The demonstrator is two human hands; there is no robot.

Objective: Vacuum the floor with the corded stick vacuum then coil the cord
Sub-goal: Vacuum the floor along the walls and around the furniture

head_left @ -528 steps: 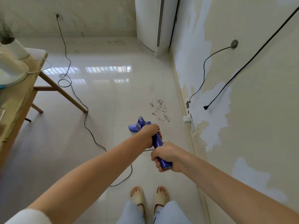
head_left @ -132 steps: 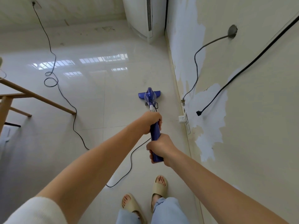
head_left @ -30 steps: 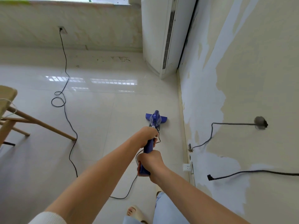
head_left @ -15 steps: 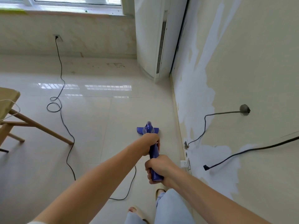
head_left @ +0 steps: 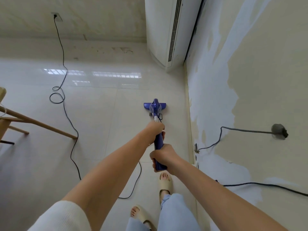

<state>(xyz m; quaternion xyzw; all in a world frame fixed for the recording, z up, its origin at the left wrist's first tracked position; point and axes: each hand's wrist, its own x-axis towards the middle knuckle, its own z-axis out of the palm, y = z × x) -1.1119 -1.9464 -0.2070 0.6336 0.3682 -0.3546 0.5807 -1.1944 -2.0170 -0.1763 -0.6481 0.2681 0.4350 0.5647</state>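
Vacuum (head_left: 155, 107) head at frame center rests on glossy floor (head_left: 100, 114) as I grip its blue handle, left hand (head_left: 155, 130) above right hand (head_left: 162, 155), fingers curled tight around it.

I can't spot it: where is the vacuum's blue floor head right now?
In the head view, the floor head sits on the tiles ahead of both hands, near the right-hand wall, short of the white air conditioner.

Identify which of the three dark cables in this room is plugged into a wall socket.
The thin black vacuum cord lying looped on the floor: its plug sits in the back-wall socket. The grey cable leaves a wall hole; the thick black cable ends loose.
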